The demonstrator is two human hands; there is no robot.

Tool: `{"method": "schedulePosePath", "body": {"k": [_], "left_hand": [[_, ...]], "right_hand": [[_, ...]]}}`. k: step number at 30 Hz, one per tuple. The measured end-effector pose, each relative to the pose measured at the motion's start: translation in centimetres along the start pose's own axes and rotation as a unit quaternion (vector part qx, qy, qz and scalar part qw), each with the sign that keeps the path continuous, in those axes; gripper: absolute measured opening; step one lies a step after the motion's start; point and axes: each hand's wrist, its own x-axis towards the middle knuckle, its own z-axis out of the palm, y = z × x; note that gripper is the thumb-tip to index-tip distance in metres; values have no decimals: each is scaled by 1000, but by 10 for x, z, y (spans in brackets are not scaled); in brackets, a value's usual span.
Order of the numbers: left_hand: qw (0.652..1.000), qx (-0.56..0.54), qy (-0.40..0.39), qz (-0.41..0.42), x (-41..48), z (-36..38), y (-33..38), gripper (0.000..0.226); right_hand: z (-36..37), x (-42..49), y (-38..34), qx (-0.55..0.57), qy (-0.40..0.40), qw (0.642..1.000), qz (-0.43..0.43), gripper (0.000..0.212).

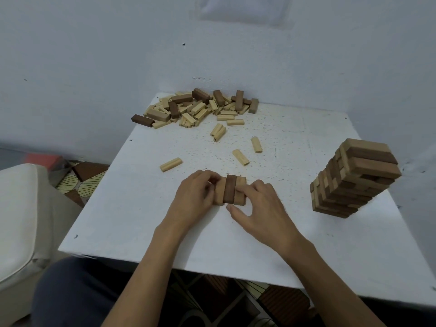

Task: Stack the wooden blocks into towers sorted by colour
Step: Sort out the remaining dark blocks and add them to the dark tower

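A row of three blocks (pixel 230 190) lies flat on the white table (pixel 146 223), a dark brown one between two light ones. My left hand (pixel 193 197) holds the row's left side with curled fingers. From the right, my right hand (pixel 257 204) pinches it, thumb stretched out below the blocks. A tall tower (pixel 354 178) of mixed dark and light blocks stands at the right. A pile of loose light and dark blocks (pixel 195 107) lies at the table's far edge.
Several single light blocks (pixel 171 164) lie scattered between the pile and my hands. A white cushioned seat (pixel 21 208) stands left of the table. The wall (pixel 94 67) runs close behind the table. A patterned floor shows below.
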Motion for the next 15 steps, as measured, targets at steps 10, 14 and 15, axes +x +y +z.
{"method": "schedulePosePath", "body": {"k": [10, 14, 15], "left_hand": [[985, -16, -168, 29, 5, -29, -10, 70], [978, -4, -206, 38, 17, -30, -6, 75], [977, -6, -212, 35, 19, -30, -5, 75]], "right_hand": [[-26, 25, 26, -24, -112, 993, -32, 75], [-25, 33, 30, 17, -135, 990, -38, 73], [-24, 35, 30, 27, -136, 990, -40, 72]]}}
